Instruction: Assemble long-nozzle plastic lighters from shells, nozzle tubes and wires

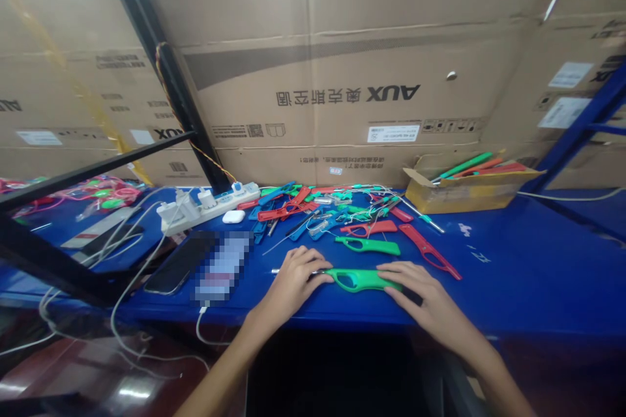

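Near the front edge of the blue table lies a green long-necked gas lighter (360,279), its handle to the right and its metal tube to the left. My left hand (299,273) is closed around the tube end, covering part of it. My right hand (415,288) pinches the handle's right end between thumb and fingers. Just beyond is a green lighter shell half (372,245). To its right rests a red shell half (430,251). Behind them spreads a pile of red, blue and green lighter parts (313,212) with thin wires and metal tubes.
A cardboard box (464,192) of lighters stands at the back right. On the left are a white power strip (210,205), a white earphone case (233,216), a dark phone (180,262), a lit phone (223,267) and loose cables. A black metal post (171,78) rises at left.
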Demonstrator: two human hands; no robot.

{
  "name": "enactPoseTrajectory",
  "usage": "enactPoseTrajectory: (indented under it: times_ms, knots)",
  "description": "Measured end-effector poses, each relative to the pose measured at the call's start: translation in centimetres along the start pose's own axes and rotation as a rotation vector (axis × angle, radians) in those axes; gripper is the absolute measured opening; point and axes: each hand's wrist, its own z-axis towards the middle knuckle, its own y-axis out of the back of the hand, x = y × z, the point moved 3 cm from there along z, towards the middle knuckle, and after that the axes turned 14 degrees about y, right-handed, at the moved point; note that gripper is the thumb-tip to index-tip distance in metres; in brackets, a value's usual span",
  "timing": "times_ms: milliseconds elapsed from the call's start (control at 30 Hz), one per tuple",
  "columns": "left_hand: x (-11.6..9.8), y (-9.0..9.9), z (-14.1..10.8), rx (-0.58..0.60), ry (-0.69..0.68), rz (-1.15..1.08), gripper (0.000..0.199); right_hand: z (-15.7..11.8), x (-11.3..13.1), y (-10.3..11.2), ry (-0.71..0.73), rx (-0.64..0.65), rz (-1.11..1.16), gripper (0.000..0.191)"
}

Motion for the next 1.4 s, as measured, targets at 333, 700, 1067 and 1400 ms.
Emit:
enactPoseTrajectory:
  times_ms: [333,700,1067,1400]
  knots:
    - [-0.4,0.0,-0.1,-0.016,-0.034,0.045,0.019,0.2,0.2,-0.1,0.01,-0.003,0.002,0.021]
    - [-0.8,-0.1,-0.1,0.005,-0.036,0.097,0.019,0.2,0.2,-0.2,0.025,0.024,-0.008,0.021]
    - [-0.7,0.0,-0.2,0.015,-0.002,0.121,0.025,0.0,0.0,-0.4,-0.017,0.048,0.011,0.02]
    - [4.9,5.7,-1.8,0.149,0.068,0.11,0.022,0.1,0.1,-0.1,-0.074,0.056,0.085,0.022]
